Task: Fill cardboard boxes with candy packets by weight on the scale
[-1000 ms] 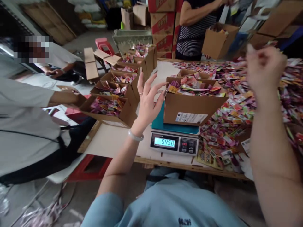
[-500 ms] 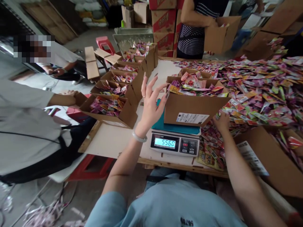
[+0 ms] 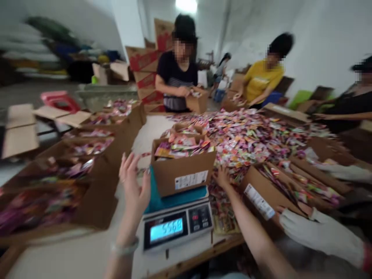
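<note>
A cardboard box full of small colourful packets sits on the teal tray of a digital scale. The lit scale display looks like 5568, slightly blurred. My left hand is raised just left of the box, fingers apart, holding nothing. A pale bangle is on that wrist. At the box's right side, my right hand reaches down beside the heap of packets. Its fingers look spread, with nothing seen in them; whether they touch the box I cannot tell.
Filled boxes stand in a row on the left. On the right, another person's gloved hand is at a labelled box. Across the table, a person in dark clothes handles a small box, and one in yellow works nearby.
The view has tilted up and turned right, bringing co-workers and a gloved hand into sight. The display's last digits have changed. Both my hands stay on either side of the box.
</note>
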Demonstrator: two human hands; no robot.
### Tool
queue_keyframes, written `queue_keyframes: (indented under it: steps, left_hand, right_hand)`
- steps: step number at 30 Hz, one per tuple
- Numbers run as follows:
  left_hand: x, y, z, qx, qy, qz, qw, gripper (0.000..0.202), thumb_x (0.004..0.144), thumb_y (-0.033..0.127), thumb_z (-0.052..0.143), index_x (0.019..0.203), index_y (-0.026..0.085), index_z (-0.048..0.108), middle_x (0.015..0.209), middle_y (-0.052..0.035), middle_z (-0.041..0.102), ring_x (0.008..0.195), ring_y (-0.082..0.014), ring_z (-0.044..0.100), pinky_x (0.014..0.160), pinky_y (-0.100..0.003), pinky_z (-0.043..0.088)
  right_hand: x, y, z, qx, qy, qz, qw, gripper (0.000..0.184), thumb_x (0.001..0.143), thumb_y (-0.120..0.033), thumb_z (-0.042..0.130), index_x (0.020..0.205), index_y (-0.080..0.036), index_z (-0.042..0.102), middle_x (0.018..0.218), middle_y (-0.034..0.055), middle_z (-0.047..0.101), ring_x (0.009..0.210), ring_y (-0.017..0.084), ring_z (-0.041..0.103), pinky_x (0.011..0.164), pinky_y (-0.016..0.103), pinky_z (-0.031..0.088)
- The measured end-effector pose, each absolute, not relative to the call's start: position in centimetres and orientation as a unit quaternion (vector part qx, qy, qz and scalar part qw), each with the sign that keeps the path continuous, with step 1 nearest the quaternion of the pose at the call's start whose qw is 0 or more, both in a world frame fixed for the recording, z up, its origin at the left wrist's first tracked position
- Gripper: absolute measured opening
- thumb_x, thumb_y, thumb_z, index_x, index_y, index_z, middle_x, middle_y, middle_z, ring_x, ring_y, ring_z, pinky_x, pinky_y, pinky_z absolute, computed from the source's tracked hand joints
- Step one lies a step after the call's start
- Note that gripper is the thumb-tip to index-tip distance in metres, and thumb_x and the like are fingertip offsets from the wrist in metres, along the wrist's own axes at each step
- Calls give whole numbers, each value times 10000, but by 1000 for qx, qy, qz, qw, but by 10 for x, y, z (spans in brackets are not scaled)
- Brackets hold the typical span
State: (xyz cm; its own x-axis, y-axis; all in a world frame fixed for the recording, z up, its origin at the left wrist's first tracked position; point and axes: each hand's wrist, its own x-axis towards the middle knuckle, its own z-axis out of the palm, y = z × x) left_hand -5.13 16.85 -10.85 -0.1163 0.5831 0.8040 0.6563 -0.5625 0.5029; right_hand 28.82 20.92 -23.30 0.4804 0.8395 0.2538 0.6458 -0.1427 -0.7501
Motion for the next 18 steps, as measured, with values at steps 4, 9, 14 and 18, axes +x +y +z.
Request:
queue_keyframes:
  steps: [4, 9, 14, 18]
  left_hand:
    - [-64, 185, -138, -632, -475, -612, -19, 649, 1071, 512, 488, 1601, 139, 452, 1657, -238, 444, 1637, -338, 311, 1343, -534, 265]
    - [-85, 194, -174, -585, -567, -571, -106, 882, 989, 768, 392, 1520, 78, 530, 1527, -261, 581, 1498, -406, 502, 1302, -582, 340]
    - [-106, 191, -218, -454, -655, -536, -278, 965, 912, 833, 393, 1479, 70, 563, 1588, -262, 544, 1557, -419, 441, 1330, -566, 298]
    - [-116, 179, -255, -384, -595, -526, -471, 971, 898, 896, 365, 1528, 179, 545, 1705, -184, 435, 1632, -371, 329, 1342, -552, 273]
  right_hand:
    - [279, 222, -214, -686, -487, 85, 534, 718, 980, -719, 395, 1351, -147, 620, 1407, 228, 611, 1388, 360, 540, 1186, 619, 426]
    - [273, 228, -116, -497, -612, 93, 609, 822, 963, -862, 342, 1434, -239, 599, 1572, 130, 511, 1541, 238, 442, 1294, 470, 394]
    - [246, 227, -68, -333, -757, 181, 532, 599, 905, -766, 642, 720, -196, 640, 1247, 71, 740, 1255, 211, 691, 1354, 528, 279]
    - [220, 216, -80, -316, -739, 186, 565, 673, 921, -709, 664, 579, -192, 403, 1192, 78, 765, 1204, 227, 718, 1345, 582, 277]
